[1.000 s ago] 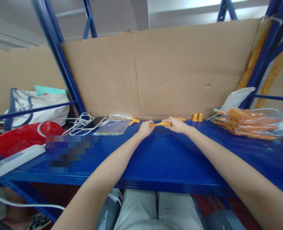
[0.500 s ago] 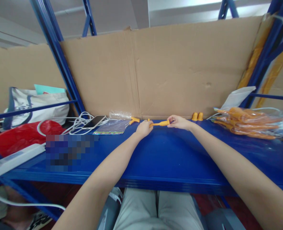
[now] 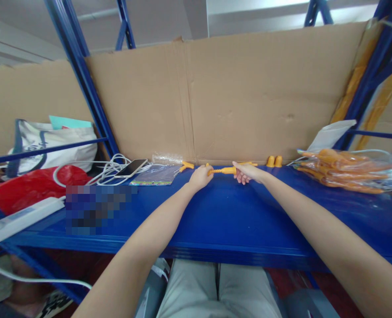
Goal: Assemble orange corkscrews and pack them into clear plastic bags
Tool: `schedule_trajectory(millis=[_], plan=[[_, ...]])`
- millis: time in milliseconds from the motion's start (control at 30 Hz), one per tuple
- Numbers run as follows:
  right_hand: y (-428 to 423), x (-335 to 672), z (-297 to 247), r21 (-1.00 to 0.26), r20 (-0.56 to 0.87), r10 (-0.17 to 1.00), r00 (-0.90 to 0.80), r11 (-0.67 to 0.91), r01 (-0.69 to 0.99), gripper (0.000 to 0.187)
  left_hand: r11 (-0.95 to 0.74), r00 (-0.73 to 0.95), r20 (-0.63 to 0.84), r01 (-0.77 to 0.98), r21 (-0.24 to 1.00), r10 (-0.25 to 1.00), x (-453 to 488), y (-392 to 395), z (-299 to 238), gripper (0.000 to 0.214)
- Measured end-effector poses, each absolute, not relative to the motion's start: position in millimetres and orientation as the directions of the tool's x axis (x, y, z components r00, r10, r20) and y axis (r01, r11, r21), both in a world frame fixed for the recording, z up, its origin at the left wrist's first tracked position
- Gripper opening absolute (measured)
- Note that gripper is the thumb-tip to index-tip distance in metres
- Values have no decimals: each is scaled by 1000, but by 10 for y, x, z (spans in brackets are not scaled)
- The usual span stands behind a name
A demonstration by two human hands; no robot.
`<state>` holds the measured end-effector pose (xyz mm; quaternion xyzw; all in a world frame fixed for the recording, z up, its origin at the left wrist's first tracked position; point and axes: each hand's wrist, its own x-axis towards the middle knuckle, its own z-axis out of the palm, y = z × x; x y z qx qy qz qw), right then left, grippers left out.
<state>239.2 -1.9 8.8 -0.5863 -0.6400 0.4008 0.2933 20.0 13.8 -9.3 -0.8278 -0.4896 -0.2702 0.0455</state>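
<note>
Both my hands reach to the back of a blue metal shelf (image 3: 222,221), just in front of a cardboard wall. My left hand (image 3: 200,176) is closed round the left end of a thin orange plastic rod (image 3: 224,170). My right hand (image 3: 247,172) pinches the rod's right end with thumb and forefinger, the other fingers hanging loosely apart. The rod lies level between the two hands. Another small orange piece (image 3: 185,166) lies just left of my left hand. Two orange cone-shaped caps (image 3: 273,161) stand to the right of my right hand.
A clear bag of orange parts (image 3: 341,170) lies at the right. A phone (image 3: 131,168), white cables (image 3: 111,170) and a shiny packet (image 3: 156,175) lie left of my hands. Further left are a red bag (image 3: 26,190) and a white tote (image 3: 50,148). Blue uprights flank the shelf.
My right hand has slid to the rod's right end and its lower fingers have loosened. My left hand keeps its hold on the left end.
</note>
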Motion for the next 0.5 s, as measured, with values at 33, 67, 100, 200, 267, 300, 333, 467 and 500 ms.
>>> schedule_trajectory(millis=[33,67,100,200,267,300,333,467,500], plan=[[-20,2401,85,-862,-103,983,-151,-12,507,66,-510,370,488,839,190,790,201,140,-95,19],[-21,2414,84,-873,-106,980,-168,-11,487,64,-504,366,484,843,191,795,201,143,-97,19],[-21,2429,82,-888,-102,977,-186,-5,460,59,-497,361,480,846,191,799,201,145,-98,19],[-15,2472,74,-930,-53,972,-229,35,365,36,-487,353,473,851,196,807,198,149,-97,20],[-10,2487,67,-946,-29,969,-244,52,321,33,-486,350,475,851,200,808,193,147,-93,20],[-9,2489,64,-949,-29,968,-248,51,311,29,-488,351,477,850,198,806,190,145,-90,20],[-10,2487,61,-950,-34,967,-253,47,307,25,-490,354,480,850,192,803,187,142,-86,20],[-34,2458,64,-951,-64,962,-267,23,310,20,-500,371,486,850,165,791,174,133,-75,21],[-42,2452,68,-951,-67,962,-266,19,309,20,-501,371,487,850,165,790,173,132,-75,21]])
